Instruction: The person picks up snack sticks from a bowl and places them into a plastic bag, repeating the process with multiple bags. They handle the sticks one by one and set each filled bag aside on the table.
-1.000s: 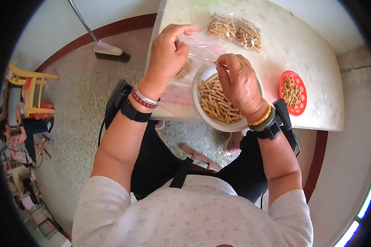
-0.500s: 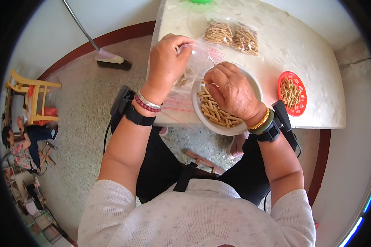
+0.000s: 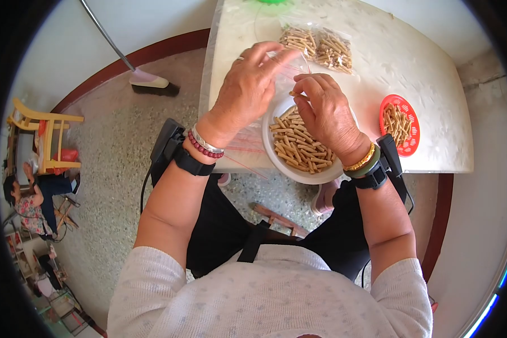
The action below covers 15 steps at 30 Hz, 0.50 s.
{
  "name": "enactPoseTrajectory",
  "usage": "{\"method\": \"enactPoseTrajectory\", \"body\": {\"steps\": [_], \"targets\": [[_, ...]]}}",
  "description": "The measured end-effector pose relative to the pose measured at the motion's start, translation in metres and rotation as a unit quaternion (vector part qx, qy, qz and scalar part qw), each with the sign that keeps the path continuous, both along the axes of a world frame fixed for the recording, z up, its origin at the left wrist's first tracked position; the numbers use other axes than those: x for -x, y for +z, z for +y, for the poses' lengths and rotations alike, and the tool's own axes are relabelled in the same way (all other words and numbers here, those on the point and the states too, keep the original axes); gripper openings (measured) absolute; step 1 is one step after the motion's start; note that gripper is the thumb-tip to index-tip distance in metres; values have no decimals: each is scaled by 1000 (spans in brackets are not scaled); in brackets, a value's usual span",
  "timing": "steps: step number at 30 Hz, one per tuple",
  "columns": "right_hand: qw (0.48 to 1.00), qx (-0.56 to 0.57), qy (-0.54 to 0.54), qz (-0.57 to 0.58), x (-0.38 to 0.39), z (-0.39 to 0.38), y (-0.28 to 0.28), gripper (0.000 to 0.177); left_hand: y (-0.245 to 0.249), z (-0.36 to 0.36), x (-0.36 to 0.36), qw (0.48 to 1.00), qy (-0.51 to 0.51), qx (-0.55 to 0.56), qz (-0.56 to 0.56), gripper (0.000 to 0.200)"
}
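Observation:
A white bowl (image 3: pixel 271 149) full of short tan sticks (image 3: pixel 299 147) sits at the table's near edge. Over its right side, my right hand (image 3: pixel 328 112) is closed, with one short stick (image 3: pixel 296 94) pinched between thumb and fingers. My left hand (image 3: pixel 245 90) is at the bowl's upper left, its fingers closed on a clear zip bag (image 3: pixel 290 69) with a red seal line. The hand covers much of that bag, so what lies inside cannot be made out.
Two filled clear bags (image 3: pixel 332 52) of similar sticks lie at the back of the table (image 3: pixel 434 84). A red basket (image 3: pixel 415 130) with more sticks stands at the right. More red-lined bags (image 3: pixel 242 147) lie left of the bowl. A broom (image 3: pixel 152 81) leans leftward; another person (image 3: pixel 28 205) sits far left.
My right hand has risen slightly from the bowl with a stick, uncovering more of the contents. My left hand has shifted up and right with the bag.

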State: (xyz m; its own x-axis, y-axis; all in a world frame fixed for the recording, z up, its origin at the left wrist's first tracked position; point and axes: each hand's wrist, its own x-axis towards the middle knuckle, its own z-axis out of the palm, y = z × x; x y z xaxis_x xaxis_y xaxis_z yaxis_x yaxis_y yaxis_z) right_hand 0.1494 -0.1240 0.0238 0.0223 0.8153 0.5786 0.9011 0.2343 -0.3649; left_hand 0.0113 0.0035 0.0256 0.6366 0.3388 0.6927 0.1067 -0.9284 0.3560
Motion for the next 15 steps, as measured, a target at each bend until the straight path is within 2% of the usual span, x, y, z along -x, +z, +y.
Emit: {"method": "enactPoseTrajectory", "body": {"steps": [2, 6, 8, 12, 15], "targets": [[1000, 2, 9, 1, 0, -1, 0, 11, 3, -4, 3, 996, -83, 13, 32, 44], [1000, 20, 11, 10, -1, -2, 0, 11, -1, 0, 5, 995, -98, -16, 31, 34], [999, 24, 15, 17, -2, -3, 1, 11, -4, 3, 6, 997, -36, 3, 63, 22], [997, 51, 52, 11, -2, -5, 4, 10, -11, 8, 5, 998, 18, 9, 54, 19], [993, 83, 83, -1, 0, -7, 9, 10, -12, 10, 5, 995, 50, 70, 51, 18]]}}
